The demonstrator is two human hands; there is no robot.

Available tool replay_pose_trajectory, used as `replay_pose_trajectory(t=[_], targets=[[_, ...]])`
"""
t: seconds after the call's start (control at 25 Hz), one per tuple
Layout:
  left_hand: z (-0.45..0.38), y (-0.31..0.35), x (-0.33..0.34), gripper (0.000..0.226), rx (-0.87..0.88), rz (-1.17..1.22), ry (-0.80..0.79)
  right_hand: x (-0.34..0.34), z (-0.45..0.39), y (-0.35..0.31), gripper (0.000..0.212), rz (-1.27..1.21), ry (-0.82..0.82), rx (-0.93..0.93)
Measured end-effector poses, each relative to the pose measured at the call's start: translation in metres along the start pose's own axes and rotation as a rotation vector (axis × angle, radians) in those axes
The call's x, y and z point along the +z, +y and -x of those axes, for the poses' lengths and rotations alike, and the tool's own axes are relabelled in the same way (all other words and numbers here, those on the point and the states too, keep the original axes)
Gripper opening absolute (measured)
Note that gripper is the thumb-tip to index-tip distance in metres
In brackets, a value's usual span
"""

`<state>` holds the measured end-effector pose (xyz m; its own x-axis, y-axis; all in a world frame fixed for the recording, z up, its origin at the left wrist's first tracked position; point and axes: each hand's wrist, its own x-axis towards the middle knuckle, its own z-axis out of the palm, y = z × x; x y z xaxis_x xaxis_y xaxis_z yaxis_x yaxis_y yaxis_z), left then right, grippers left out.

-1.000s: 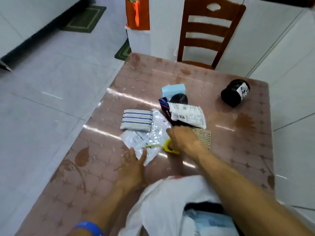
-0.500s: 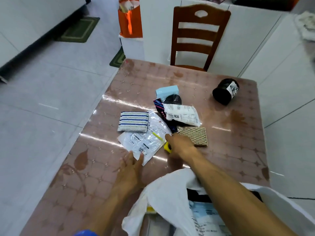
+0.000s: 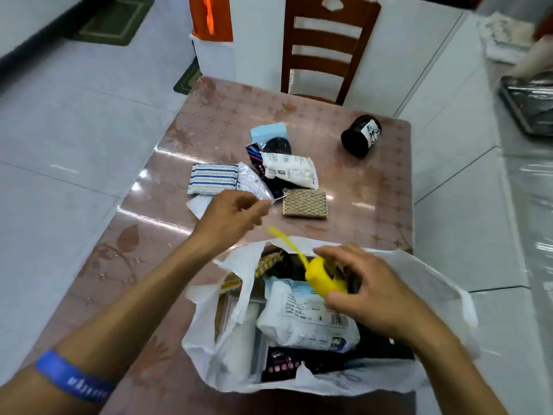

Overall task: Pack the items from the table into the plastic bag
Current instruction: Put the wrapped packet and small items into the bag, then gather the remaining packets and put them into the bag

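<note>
- Right hand (image 3: 371, 290) gripped a yellow plastic tool (image 3: 318, 278) right over the open white plastic bag (image 3: 227, 348).
- Left hand (image 3: 230, 218) pinched a clear packet (image 3: 254, 182), striped cloth (image 3: 213, 178) just beyond it.

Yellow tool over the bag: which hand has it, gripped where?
The right hand holds the yellow tool by its thick body end, the thin strap end sticking up free, above the plastic bag. What the left hand holds cannot be told.

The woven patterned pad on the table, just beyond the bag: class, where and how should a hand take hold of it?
The woven patterned pad lies flat with its right and near edges free. Judging by that, pinch the near long edge from above, coming from the bag side, thumb slipped under the rim.
</note>
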<state>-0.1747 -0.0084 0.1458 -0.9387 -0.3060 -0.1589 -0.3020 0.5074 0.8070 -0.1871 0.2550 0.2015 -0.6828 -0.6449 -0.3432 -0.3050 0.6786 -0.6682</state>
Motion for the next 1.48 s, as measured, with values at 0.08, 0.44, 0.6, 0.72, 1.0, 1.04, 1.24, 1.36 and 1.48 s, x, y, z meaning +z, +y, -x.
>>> replay_pose_trajectory(t=[0.08, 0.44, 0.6, 0.72, 1.0, 1.04, 1.24, 1.36, 1.48], targets=[[0.012, 0.039, -0.002, 0.024, 0.117, -0.054, -0.237, 0.019, -0.004, 0.011, 0.053, 0.378, 0.002, 0.038], [-0.021, -0.039, 0.026, 0.018, -0.078, 0.128, 0.014, -0.034, -0.071, -0.021, 0.013, 0.041, 0.335, 0.026], [-0.055, -0.139, 0.041, 0.063, -0.231, -0.664, -0.243, -0.013, -0.184, 0.01, 0.036, 0.234, 0.139, 0.115], [-0.068, -0.165, 0.056, 0.08, -0.254, -0.752, -0.361, 0.015, -0.247, 0.062, 0.048, 0.437, -0.068, 0.256], [-0.073, -0.179, 0.06, 0.083, -0.24, -0.773, -0.383, 0.041, -0.284, 0.106, 0.077, 0.657, -0.043, 0.385], [-0.074, -0.18, 0.059, 0.083, -0.229, -0.777, -0.373, 0.039, -0.282, 0.103, 0.074, 0.643, -0.054, 0.411], [-0.071, -0.166, 0.05, 0.091, -0.275, -0.835, -0.453, -0.009, -0.244, 0.051, 0.03, 0.385, 0.081, 0.374], [-0.066, -0.105, 0.029, 0.075, -0.313, -0.611, -0.484, -0.043, -0.159, 0.009, 0.021, 0.115, 0.382, 0.132], [-0.027, -0.009, 0.013, 0.029, -0.057, -0.016, -0.29, -0.046, -0.053, -0.011, 0.018, -0.123, 0.509, -0.028]])
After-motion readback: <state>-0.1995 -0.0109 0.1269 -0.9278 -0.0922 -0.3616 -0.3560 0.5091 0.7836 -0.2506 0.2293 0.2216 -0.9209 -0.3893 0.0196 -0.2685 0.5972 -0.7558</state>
